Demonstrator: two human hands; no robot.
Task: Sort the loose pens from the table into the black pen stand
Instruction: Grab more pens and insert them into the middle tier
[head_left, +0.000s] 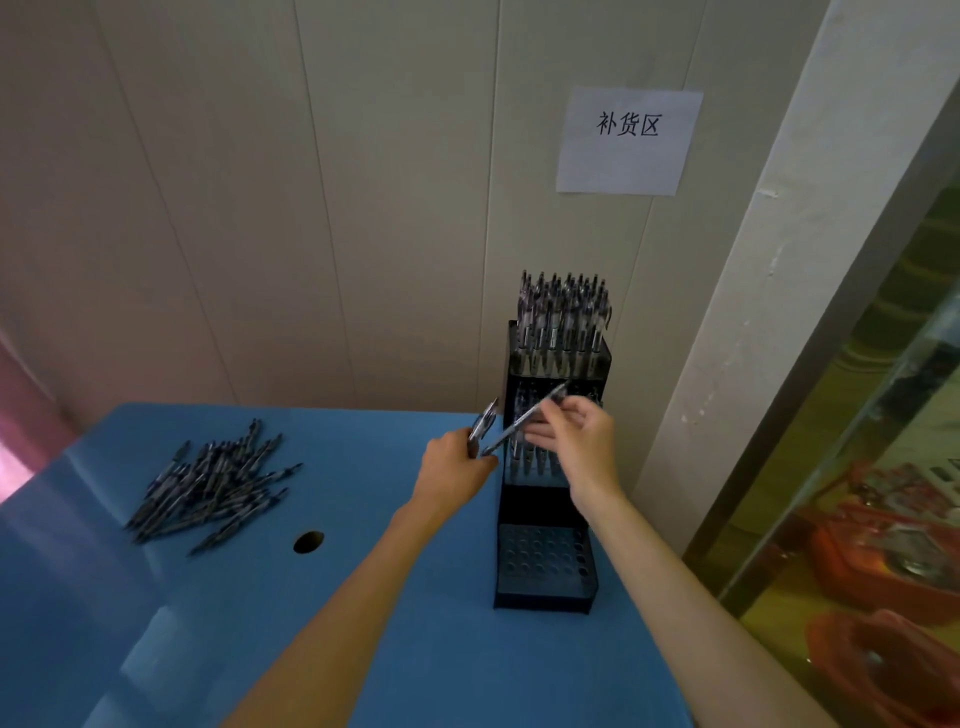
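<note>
- We see a three-tier black pen stand (545, 571) against the wall at the far right of the blue table (363, 649); its top tier is packed with upright pens (563, 322), its middle tier holds a row of pens partly hidden behind our hands, and its lowest tier (543, 558) shows only open holes.
- Our right hand (576, 436) pinches a single pen (524, 420) between thumb and curled fingertips, the pen tilted, its far end up toward the stand and its near end down toward our left hand.
- Our left hand (454, 467) is curled round a small bundle of pens (483, 422) that juts up just beside the stand's left wall; we cannot count them.
- The loose pile of pens (213, 486) lies well apart on the left of the table, near a round hole in the tabletop (308, 541); by our judgement most of the sorting remains.
- Risk 1: the tilted pen may miss its hole or jam at an angle, because it must come upright before it drops in.
- Risk 2: lowering it among close neighbours may knock seated pens askew.
- Risk 3: the bundle may slip if the left grip loosens while we attend to the right hand.
- Risk 4: a sideways push on the tall, narrow, top-loaded stand could tip it.
- Risk 5: a dropped pen could roll into the tabletop hole or off the edge.
</note>
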